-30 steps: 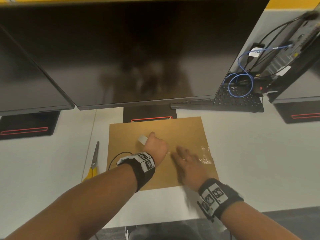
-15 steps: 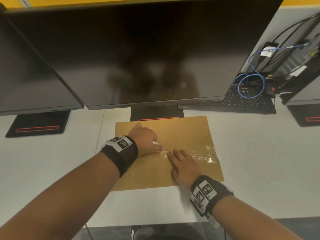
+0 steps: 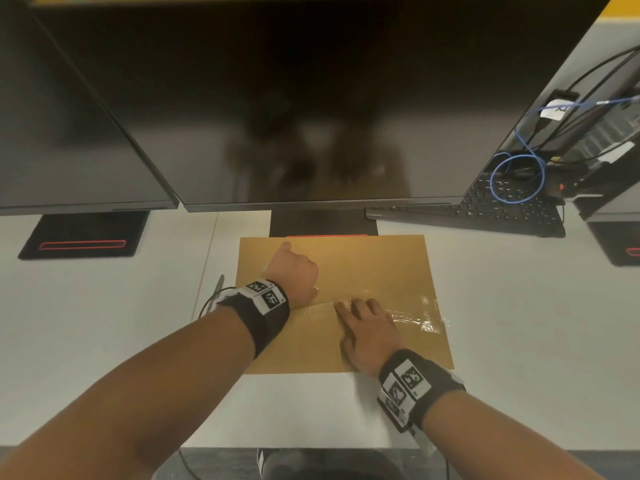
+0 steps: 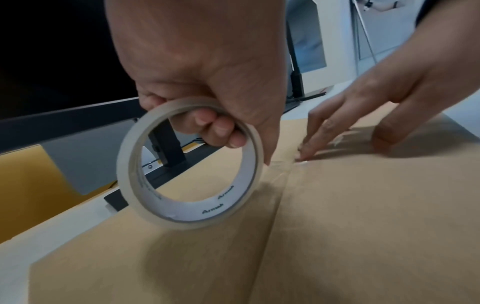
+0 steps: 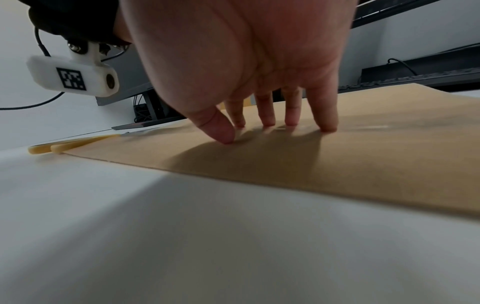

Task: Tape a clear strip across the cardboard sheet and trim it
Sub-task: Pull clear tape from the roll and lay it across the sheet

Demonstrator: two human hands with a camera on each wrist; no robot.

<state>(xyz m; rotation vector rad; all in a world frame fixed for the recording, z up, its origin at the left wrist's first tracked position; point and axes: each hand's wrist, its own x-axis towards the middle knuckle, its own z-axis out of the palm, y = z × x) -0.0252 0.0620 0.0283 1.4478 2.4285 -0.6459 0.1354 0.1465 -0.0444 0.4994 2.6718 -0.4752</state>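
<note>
Left hand [image 4: 197, 61] grips tape roll [image 4: 187, 164]; right hand [image 3: 367, 330] flat, fingertips pressing strip [image 3: 408, 315].

Bare white desk [image 3: 519, 323] lay open right of and in front of the cardboard sheet [image 3: 363, 265]. Monitor [image 3: 311, 98] overhung its far edge; keyboard [image 3: 485, 216] blocked far right; scissors [image 5: 75, 143] lay just beside its left edge

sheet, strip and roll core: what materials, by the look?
Cardboard sheet: matte tan board, likely thin card; lies flat, slight far-edge lift. Strip: glossy clear plastic film, wrinkled, glinting. Tape roll in the left hand: white printed core, probably paperboard.
</note>
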